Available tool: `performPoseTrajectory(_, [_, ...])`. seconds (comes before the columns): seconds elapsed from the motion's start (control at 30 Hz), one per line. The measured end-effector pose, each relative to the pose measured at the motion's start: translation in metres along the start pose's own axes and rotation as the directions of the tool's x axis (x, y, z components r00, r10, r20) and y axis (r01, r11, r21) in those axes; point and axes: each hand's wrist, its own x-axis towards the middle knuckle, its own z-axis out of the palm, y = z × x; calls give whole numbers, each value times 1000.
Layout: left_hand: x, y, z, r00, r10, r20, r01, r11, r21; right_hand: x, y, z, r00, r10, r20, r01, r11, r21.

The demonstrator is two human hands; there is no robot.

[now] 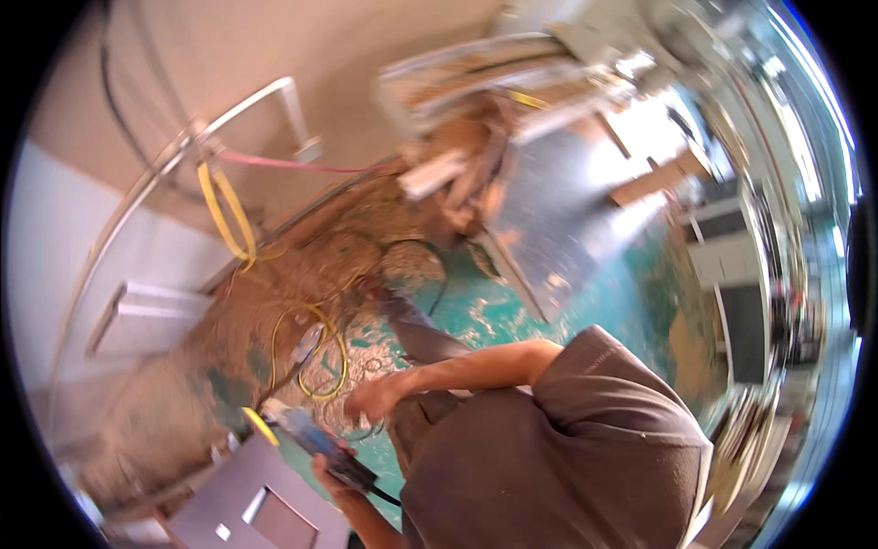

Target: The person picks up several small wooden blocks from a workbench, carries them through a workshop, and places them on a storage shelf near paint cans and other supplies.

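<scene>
A corded angle grinder [320, 448], blue and black with a grey head, lies in my left hand [327, 471]; the fingers wrap round its body. At the grinder's head end a thin yellow edge [261, 426] shows, which looks like its disc seen edge-on. My right hand [373, 399] hangs near my thigh, apart from the grinder, with its fingers smeared by motion. Below the grinder is a brown-purple panel [206, 499] with rectangular cut-outs. A black cord [386, 496] trails from the tool's rear.
Coiled yellow hose [343, 361] lies on the green floor [585, 311] among wood shavings. More yellow hose [229, 220] hangs on a bent pipe frame [229, 114]. A grey-topped table [567, 201] bears boards. Shelving [741, 311] and stacked boards [745, 457] stand at the right.
</scene>
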Motion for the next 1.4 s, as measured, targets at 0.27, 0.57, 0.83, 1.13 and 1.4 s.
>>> performPoseTrajectory(0.27, [-2, 87, 144, 710, -1, 704, 138, 981, -137, -79, -94, 113, 992, -120, -25, 121, 909, 399])
performPoseTrajectory(0.57, [-111, -20, 261, 551, -18, 834, 169, 981, -91, -191, -59, 178, 865, -281, -416, 256, 960, -116])
performPoseTrajectory(0.83, [-199, -204, 396, 757, -33, 653, -237, 917, 322, -629, 95, 429, -182, 626, -758, -284, 705, 650])
performPoseTrajectory(1.13, [-255, -463, 552, 349, -166, 922, -912, 167, 375, -896, -158, 537, -294, 146, -945, -106, 977, 184])
performPoseTrajectory(1.4, [-299, -667, 618, -103, -614, 783, -984, 176, 9, -1043, -172, 402, -601, -361, -713, -659, 729, 186])
